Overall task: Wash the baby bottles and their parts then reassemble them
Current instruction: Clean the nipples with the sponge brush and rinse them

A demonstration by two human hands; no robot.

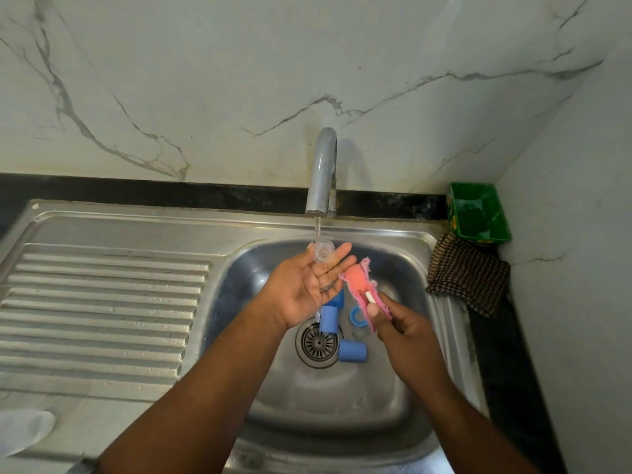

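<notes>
Nipple (pixel 322 252), soft and probably slippery, lies on the flat left hand (pixel 307 289) under the tap (pixel 321 172) at the sink's (pixel 403 234) far side, best pinched by its rim, while the right hand (pixel 400 331) grips a pink sponge (pixel 360 285).

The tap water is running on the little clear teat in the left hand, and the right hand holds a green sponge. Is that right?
Not quite. The sponge in the right hand is pink, not green; the head view shows it. The rest holds: tap water runs on the clear teat on the left hand.
</notes>
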